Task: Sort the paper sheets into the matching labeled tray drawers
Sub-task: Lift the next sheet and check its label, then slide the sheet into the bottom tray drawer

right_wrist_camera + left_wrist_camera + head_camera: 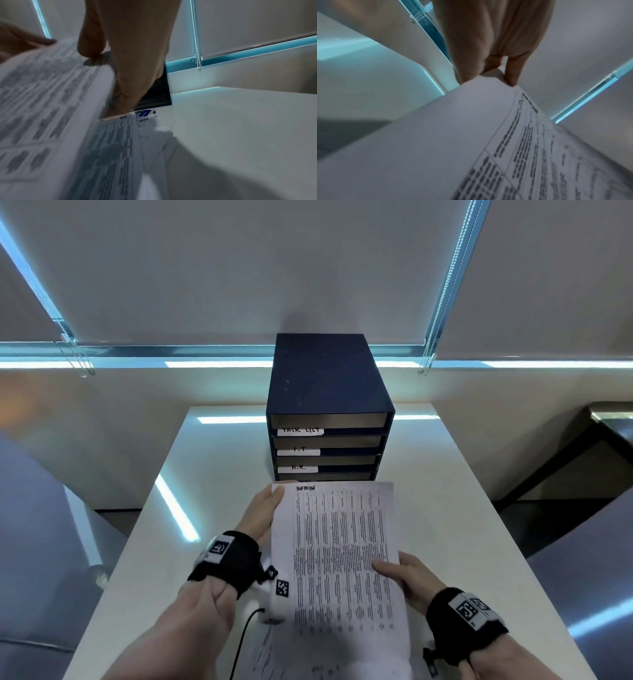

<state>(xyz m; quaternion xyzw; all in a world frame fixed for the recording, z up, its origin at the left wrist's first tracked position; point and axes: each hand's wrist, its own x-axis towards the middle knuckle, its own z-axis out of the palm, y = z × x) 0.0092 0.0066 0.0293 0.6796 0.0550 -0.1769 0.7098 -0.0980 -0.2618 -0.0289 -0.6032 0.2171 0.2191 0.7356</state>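
Nearest you, a pile of more sheets (274,655) lies flat on the table (462,525), partly under the one you hold. Your right hand (406,575) pinches the sheet (339,553) at its right edge, thumb on top, fingers underneath; your left hand (265,513) grips the top-left corner, thumb over the front. So both hands are closed on the same sheet, held up off the table, tilted toward you. It's headed "ADMIN", w/ a dense printed table below. Expect it to handle light and floppy: it'll sag or curl if you let one side go, and creases easily, so keep hold at two opposite edges and feed the far short edge in first. Just beyond sits the dark blue tray (329,405), slots labeled TASK LIST, I.T, H.R. from the top down. A 4th slot's label is hidden behind the sheet, prob. ADMIN, but you can't tell yet.
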